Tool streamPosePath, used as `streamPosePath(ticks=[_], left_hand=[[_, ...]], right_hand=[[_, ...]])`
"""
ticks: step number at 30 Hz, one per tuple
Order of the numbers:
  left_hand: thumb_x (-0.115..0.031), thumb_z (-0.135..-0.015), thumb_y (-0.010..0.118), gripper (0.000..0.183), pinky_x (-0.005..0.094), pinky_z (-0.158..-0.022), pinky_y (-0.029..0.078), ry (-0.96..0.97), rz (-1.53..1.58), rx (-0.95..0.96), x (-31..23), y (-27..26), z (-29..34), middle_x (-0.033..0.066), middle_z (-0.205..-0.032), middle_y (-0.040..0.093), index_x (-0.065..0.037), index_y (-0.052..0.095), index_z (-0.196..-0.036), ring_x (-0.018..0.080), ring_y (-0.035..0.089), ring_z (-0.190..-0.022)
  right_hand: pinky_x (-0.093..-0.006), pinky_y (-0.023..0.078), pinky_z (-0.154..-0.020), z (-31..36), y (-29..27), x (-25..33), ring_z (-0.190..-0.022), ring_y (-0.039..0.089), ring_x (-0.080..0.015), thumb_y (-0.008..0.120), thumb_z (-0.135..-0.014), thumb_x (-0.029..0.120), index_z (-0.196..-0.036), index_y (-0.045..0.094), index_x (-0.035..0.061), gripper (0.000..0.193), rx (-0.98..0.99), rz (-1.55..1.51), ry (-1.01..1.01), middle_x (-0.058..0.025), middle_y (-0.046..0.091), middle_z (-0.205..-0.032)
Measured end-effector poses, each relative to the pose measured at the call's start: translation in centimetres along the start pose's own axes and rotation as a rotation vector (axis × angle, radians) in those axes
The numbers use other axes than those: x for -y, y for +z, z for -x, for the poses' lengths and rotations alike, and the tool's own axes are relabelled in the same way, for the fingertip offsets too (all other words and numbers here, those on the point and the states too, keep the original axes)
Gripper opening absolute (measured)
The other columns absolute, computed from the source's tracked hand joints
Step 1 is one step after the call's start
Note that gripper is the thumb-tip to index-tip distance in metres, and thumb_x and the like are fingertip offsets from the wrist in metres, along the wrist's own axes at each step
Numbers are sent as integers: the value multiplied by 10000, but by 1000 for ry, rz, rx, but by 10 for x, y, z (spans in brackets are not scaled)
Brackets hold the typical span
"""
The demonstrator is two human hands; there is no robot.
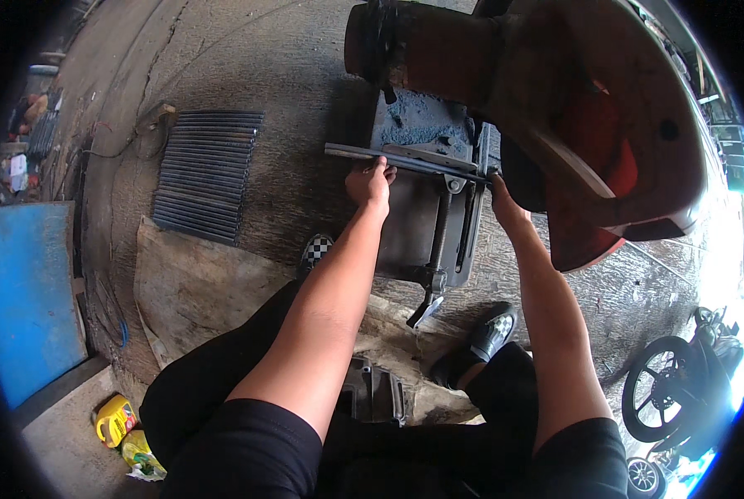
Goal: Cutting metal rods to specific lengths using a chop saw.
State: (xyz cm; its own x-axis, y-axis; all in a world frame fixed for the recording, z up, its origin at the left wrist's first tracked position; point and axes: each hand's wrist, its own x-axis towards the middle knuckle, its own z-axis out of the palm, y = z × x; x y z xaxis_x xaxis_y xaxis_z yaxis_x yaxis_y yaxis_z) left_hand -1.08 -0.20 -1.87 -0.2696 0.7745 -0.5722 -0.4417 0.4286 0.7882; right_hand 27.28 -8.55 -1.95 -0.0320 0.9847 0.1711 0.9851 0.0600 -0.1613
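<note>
A dark metal bar (pixel 351 150) lies crosswise over the vise of a floor-standing cut-off saw, in front of its jaw plate. My left hand (pixel 370 183) is closed round the bar near its left end, thumb on top. At the other end, my right hand (pixel 509 206) pinches the bar beside the saw's guard; part of its fingers is hidden. Below the bar runs the vise's threaded screw (pixel 443 229), with a crank handle (pixel 426 310) at the near end. The red saw head (pixel 463 54) looms raised above, on the right.
A row of similar dark bars (pixel 205 175) lies on the concrete at left. Blue-grey filings (pixel 422 116) cover the saw's far base. A worn brown sheet (pixel 210 287) spreads under my feet. There are a blue panel (pixel 27 291), a yellow bottle (pixel 115 419) and a motorcycle wheel (pixel 659 391) around.
</note>
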Motion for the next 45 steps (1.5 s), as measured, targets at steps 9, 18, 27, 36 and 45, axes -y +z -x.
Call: streamPosePath(ticks=[9, 18, 27, 36, 45], left_hand=[[4, -881, 638, 93, 279, -560, 582, -3, 39, -11, 5, 10, 5, 133, -854, 668, 28, 569, -939, 189, 671, -661], [-5, -875, 649, 126, 318, -628, 602, 16, 23, -7, 4, 7, 4, 164, -865, 663, 64, 559, -930, 238, 685, -729], [-18, -878, 654, 92, 272, -554, 580, 23, -18, -66, 6, 8, 2, 129, -836, 674, 44, 588, -894, 181, 675, -646], [-18, -858, 681, 131, 321, -633, 600, 63, -36, -36, 10, 5, -2, 164, -843, 664, 80, 599, -888, 234, 682, -709], [-17, -857, 680, 125, 331, -641, 599, 48, -10, -50, 10, 5, -3, 154, -844, 659, 56, 582, -880, 236, 678, -702]], right_hand=[[-424, 389, -973, -3, 1, -7, -1080, 550, -349, 575, -922, 334, -1049, 661, 81, 296, -42, -170, 173, -182, 630, -1119], [-407, 430, -910, -6, -14, 3, -963, 595, -324, 608, -903, 325, -980, 675, 43, 300, -36, -213, 102, -166, 664, -1005], [-417, 441, -871, -14, -32, 20, -913, 611, -340, 603, -901, 306, -950, 676, 16, 303, -17, -370, 352, -166, 677, -954], [-433, 442, -858, -6, -7, 2, -891, 614, -354, 588, -915, 310, -910, 675, 26, 297, -64, -281, 166, -170, 676, -914], [-420, 449, -876, -3, 0, 4, -935, 605, -350, 582, -915, 294, -990, 664, 60, 259, -108, -262, 167, -171, 666, -993]])
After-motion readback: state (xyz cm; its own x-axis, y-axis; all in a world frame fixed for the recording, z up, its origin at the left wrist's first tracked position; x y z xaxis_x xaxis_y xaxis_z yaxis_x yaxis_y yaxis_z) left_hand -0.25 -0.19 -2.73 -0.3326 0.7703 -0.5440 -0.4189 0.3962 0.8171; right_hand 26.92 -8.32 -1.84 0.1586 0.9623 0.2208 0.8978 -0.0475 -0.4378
